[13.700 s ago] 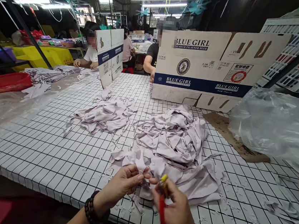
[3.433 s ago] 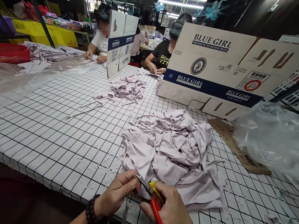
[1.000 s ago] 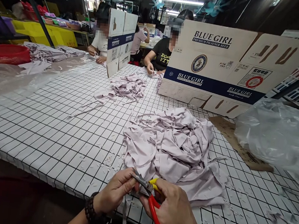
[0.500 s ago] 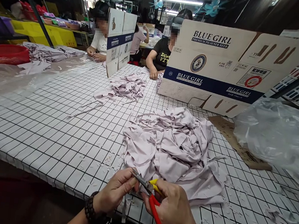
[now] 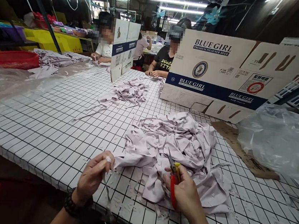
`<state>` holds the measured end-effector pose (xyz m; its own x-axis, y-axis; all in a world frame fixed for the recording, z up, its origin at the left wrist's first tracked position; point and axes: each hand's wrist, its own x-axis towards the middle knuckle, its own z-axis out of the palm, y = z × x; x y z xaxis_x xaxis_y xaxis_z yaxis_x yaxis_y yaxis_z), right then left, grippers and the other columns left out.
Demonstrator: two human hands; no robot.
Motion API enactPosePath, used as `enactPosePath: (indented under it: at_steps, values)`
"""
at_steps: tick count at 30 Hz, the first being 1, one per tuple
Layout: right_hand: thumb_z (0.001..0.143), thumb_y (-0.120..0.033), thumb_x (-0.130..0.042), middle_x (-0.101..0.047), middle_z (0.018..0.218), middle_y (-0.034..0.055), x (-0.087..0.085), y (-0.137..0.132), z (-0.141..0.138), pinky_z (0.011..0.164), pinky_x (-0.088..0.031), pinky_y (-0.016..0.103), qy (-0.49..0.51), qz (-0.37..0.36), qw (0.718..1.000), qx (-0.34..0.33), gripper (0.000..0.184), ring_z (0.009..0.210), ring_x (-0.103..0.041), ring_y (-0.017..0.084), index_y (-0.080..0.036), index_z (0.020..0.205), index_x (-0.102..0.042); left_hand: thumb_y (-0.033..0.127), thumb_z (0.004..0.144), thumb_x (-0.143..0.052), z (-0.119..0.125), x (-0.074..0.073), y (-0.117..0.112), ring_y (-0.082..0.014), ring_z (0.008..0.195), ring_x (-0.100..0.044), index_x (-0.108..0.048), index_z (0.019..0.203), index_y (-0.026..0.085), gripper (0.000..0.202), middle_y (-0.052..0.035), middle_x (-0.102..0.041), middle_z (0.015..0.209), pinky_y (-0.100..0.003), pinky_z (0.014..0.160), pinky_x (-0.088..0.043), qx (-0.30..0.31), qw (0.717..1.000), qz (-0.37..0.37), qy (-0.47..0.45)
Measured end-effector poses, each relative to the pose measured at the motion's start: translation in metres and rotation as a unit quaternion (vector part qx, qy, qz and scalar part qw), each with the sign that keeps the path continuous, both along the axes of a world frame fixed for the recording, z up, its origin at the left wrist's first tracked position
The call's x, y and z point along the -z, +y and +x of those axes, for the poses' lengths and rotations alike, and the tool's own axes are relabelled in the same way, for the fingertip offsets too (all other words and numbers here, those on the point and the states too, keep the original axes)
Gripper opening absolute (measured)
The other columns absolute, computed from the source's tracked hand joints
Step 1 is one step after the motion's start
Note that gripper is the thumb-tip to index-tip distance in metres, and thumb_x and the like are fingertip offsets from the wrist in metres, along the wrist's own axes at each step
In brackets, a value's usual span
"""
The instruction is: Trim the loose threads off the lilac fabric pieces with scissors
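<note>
A heap of pale pinkish-grey fabric pieces [image 5: 173, 140] lies in front of me on the table. My left hand [image 5: 92, 174], with a dark beaded bracelet at the wrist, pinches one end of a fabric piece [image 5: 133, 159] that stretches out from the heap. A thin strip [image 5: 107, 193] dangles below those fingers. My right hand [image 5: 185, 193] is closed round scissors [image 5: 174, 185] with red and yellow handles. Their blades point up and away over the heap, slightly apart from the stretched fabric.
Small scraps are strewn over the grid-patterned table [image 5: 55, 133]. A smaller fabric pile [image 5: 130, 92] lies farther off. Upright cardboard sheets [image 5: 216, 69] screen the far side, where co-workers sit. Clear plastic [image 5: 282, 134] lies at right; a red basin [image 5: 12, 58] stands at left.
My left hand has moved left, drawing a fabric end out from the heap. The scissors have moved away from the left fingers, to the right and up over the heap.
</note>
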<state>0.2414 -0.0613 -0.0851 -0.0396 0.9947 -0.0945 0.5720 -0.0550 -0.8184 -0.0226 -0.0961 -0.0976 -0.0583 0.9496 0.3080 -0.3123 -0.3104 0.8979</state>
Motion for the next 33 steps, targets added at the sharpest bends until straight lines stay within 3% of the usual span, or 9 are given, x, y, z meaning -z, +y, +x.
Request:
enactPosePath:
  at_steps: [5,12,18,20,23,26,29,31,33]
  values:
    - [0.077,-0.030,-0.058,-0.050,0.063,-0.0055,0.002,0.023,-0.036,0.053,-0.038,0.024,-0.005,0.048,0.994,-0.094,0.014,0.055,-0.048,0.015,-0.023,0.083,-0.048,0.031,0.087,-0.050,-0.024,-0.009,-0.007,-0.0179,0.065,-0.042,-0.050,0.056,0.018,0.034,-0.0039,-0.047,0.067,-0.030,0.062,-0.035,-0.048,0.999,-0.015,0.017]
    - [0.066,-0.010,-0.055,-0.052,0.065,-0.0033,0.002,0.048,-0.099,0.058,-0.035,0.026,0.032,0.061,0.982,-0.178,0.013,0.059,-0.047,0.013,-0.021,0.068,-0.048,0.035,0.089,-0.047,-0.034,0.002,-0.018,-0.0161,0.059,-0.038,-0.047,0.056,0.018,0.037,-0.0028,-0.046,0.065,-0.030,0.057,-0.032,-0.071,0.992,-0.021,0.099]
    - [0.082,-0.034,-0.053,-0.047,0.067,-0.0038,-0.042,0.069,-0.052,0.051,-0.039,0.023,0.116,0.062,0.985,-0.107,0.014,0.056,-0.045,0.011,-0.021,0.080,-0.049,0.032,0.090,-0.046,-0.061,0.003,-0.016,-0.0160,0.058,-0.041,-0.045,0.058,0.020,0.034,-0.0002,-0.042,0.060,-0.029,0.056,-0.033,-0.132,0.950,0.019,0.283]
    - [0.079,-0.042,-0.061,-0.047,0.068,-0.0046,-0.064,0.065,-0.026,0.051,-0.041,0.023,0.140,0.076,0.985,-0.063,0.023,0.055,-0.044,0.011,-0.022,0.079,-0.049,0.031,0.089,-0.046,-0.067,0.001,-0.010,-0.0164,0.058,-0.042,-0.042,0.056,0.021,0.034,0.0008,-0.042,0.057,-0.028,0.056,-0.035,-0.171,0.914,0.009,0.367]
    - [0.064,-0.040,-0.081,-0.052,0.066,-0.0041,-0.086,0.042,0.005,0.053,-0.045,0.024,0.182,-0.033,0.981,-0.065,0.034,0.056,-0.049,0.012,-0.021,0.076,-0.056,0.033,0.087,-0.046,-0.068,-0.003,-0.005,-0.0198,0.072,-0.054,-0.051,0.062,0.021,0.029,-0.0029,-0.055,0.072,-0.031,0.066,-0.045,-0.214,0.863,-0.072,0.452]
    - [0.059,-0.036,-0.086,-0.052,0.064,-0.0038,-0.084,0.005,0.018,0.052,-0.044,0.023,0.177,-0.136,0.972,-0.076,0.034,0.056,-0.049,0.012,-0.020,0.072,-0.059,0.041,0.083,-0.052,-0.053,-0.012,-0.015,-0.0315,0.108,-0.054,-0.063,0.076,0.019,0.025,-0.0132,-0.056,0.114,-0.042,0.081,-0.049,-0.336,0.803,-0.145,0.470]
    - [0.062,-0.040,-0.084,-0.046,0.060,-0.0054,-0.069,-0.028,0.016,0.050,-0.038,0.020,0.171,-0.174,0.966,-0.083,0.035,0.054,-0.041,0.010,-0.020,0.069,-0.056,0.042,0.083,-0.055,-0.022,-0.022,-0.038,-0.0334,0.111,-0.053,-0.066,0.078,0.018,0.026,-0.0141,-0.057,0.114,-0.044,0.083,-0.049,-0.433,0.791,-0.121,0.415]
    - [0.065,-0.045,-0.080,-0.043,0.059,-0.0060,-0.060,-0.044,0.012,0.049,-0.036,0.020,0.179,-0.196,0.960,-0.090,0.037,0.053,-0.037,0.009,-0.020,0.068,-0.053,0.042,0.085,-0.053,0.006,-0.024,-0.053,-0.0246,0.085,-0.060,-0.067,0.072,0.018,0.031,-0.0086,-0.063,0.085,-0.035,0.071,-0.050,-0.311,0.873,-0.134,0.351]
    - [0.067,-0.048,-0.078,-0.040,0.059,-0.0063,-0.055,-0.056,0.009,0.050,-0.034,0.020,0.187,-0.200,0.959,-0.078,0.039,0.053,-0.034,0.009,-0.020,0.066,-0.050,0.050,0.089,-0.046,0.034,-0.018,-0.062,-0.0157,0.055,-0.053,-0.069,0.066,0.016,0.047,-0.0024,-0.055,0.057,-0.027,0.054,-0.044,-0.069,0.932,-0.238,0.263]
